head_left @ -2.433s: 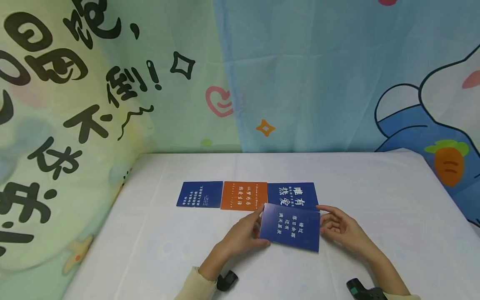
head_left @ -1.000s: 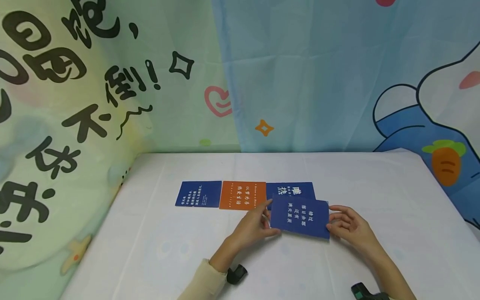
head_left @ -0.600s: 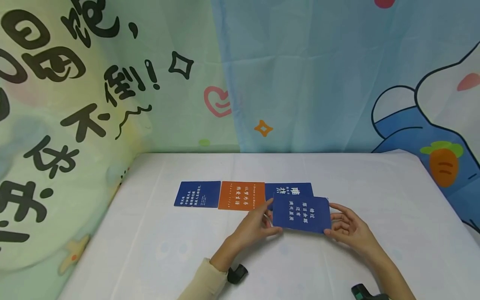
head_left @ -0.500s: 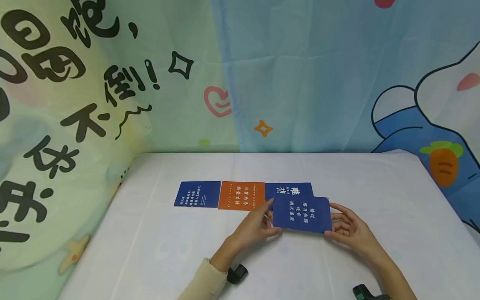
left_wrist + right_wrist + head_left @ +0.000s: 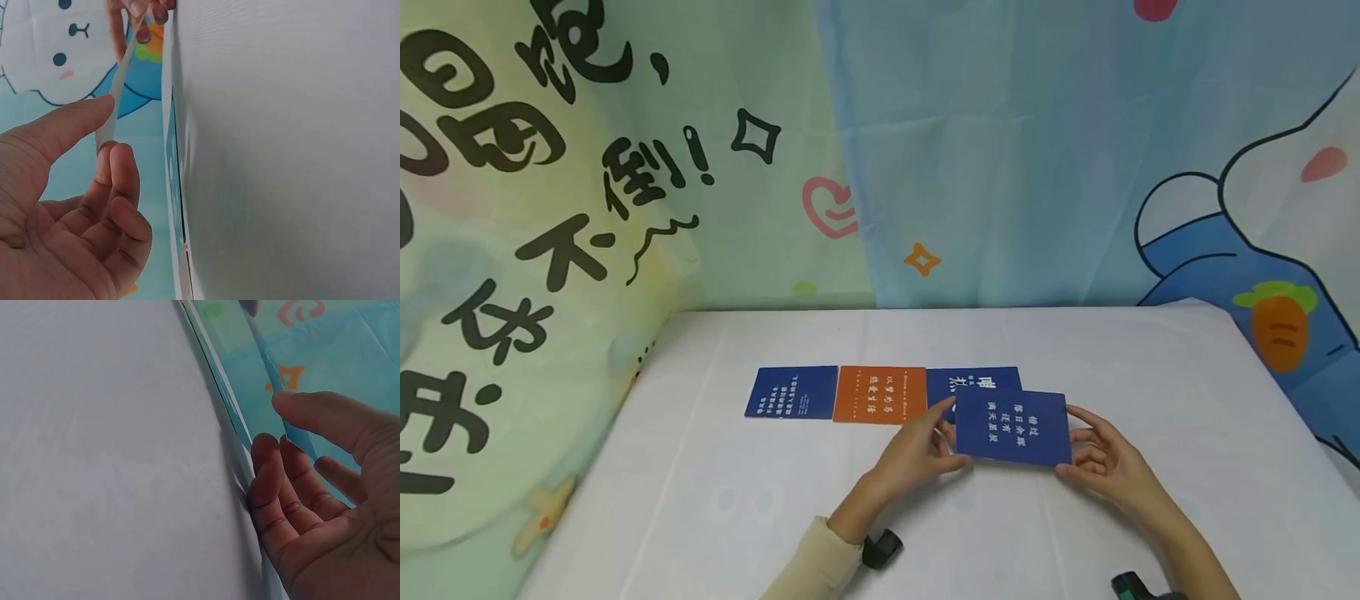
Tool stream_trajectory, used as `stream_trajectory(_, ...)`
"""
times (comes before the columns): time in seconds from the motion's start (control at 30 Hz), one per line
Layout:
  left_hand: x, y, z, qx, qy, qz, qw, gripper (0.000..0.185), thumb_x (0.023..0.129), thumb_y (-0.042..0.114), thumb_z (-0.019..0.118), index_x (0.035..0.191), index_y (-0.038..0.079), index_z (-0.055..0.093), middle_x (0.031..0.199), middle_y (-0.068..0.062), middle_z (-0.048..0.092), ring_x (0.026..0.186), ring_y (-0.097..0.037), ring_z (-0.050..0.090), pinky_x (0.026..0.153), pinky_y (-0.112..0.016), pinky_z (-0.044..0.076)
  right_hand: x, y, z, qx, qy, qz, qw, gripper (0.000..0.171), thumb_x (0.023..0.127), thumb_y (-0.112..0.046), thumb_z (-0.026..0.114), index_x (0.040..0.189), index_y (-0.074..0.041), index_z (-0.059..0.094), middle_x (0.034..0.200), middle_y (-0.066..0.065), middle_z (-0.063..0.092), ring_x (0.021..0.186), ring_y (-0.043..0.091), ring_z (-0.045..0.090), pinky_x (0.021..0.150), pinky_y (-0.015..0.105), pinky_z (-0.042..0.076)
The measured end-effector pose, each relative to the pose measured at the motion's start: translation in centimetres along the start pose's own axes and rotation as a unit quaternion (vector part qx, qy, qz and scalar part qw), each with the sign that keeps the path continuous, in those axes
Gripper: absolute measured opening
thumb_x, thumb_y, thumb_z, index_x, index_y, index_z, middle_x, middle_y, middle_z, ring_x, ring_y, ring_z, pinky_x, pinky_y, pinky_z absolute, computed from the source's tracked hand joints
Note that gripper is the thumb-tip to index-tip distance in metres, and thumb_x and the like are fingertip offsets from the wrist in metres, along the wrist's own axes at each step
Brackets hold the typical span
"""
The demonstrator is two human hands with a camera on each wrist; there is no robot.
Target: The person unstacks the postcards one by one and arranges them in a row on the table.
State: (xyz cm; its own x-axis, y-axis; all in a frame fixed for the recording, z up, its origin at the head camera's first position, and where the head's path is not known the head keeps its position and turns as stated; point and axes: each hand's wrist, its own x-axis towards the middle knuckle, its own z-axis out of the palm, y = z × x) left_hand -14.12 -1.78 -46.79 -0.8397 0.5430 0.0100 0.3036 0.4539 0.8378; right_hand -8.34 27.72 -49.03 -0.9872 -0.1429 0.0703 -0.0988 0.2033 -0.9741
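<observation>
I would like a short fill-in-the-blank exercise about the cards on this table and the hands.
1. Both hands hold one ____ card above the table.
2. The card lying between the two flat blue cards is ____.
3. The left hand pinches the held card at its ____ edge.
4. The number of cards lying flat in the row is ____.

Missing words: blue; orange; left; three

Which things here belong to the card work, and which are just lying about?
In the work:
- held blue card, pinched by left hand and right hand
- three laid cards: blue card at the left, orange card, part-covered blue card

Lying about:
- white tablecloth
- cartoon backdrop
</observation>
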Motion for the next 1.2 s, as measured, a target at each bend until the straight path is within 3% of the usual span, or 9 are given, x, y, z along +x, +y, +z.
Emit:
stream_trajectory(0.17,0.5,0.4,0.4,0.004,0.000,0.010,0.9999,0.079,0.081,0.014,0.080,0.147,0.003,0.037,0.091,0.004,0.061,0.073,0.002,0.056,0.070,-0.015,0.048,-0.2,0.3,-0.5,0.011,0.009,-0.007,1.000,0.081,0.079,0.012,0.071,0.149,-0.005,0.033,0.103,-0.002,0.058,0.078,0.005,0.060,0.065,0.017,0.051)
stream_trajectory(0.67,1.4,1.0,1.5,0.018,-0.017,0.021,0.9995,0.079,0.085,0.016,0.077,0.150,0.004,0.034,0.091,0.005,0.059,0.073,0.004,0.054,0.069,-0.014,0.046,-1.0,0.3,-1.7,-0.028,0.029,0.008,0.999,0.076,0.082,0.009,0.071,0.147,0.000,0.034,0.105,-0.002,0.056,0.077,0.006,0.062,0.065,0.017,0.051)
stream_trajectory(0.9,1.9,1.6,2.0,0.033,-0.011,0.011,0.9993,0.078,0.083,0.016,0.078,0.148,0.002,0.037,0.089,0.005,0.059,0.069,0.005,0.053,0.065,-0.013,0.045,-1.1,0.4,-2.0,-0.037,0.042,0.014,0.998,0.080,0.079,0.009,0.073,0.148,-0.002,0.034,0.103,-0.004,0.056,0.075,0.005,0.063,0.063,0.017,0.051)
stream_trajectory(1.2,2.7,1.8,2.9,0.014,-0.002,-0.004,0.9999,0.075,0.083,0.019,0.079,0.146,0.006,0.041,0.086,0.008,0.058,0.067,0.003,0.051,0.060,-0.015,0.043,-1.2,0.5,-2.7,-0.062,0.061,0.020,0.996,0.080,0.079,0.008,0.074,0.147,-0.002,0.034,0.102,-0.006,0.056,0.074,0.004,0.062,0.062,0.017,0.051)
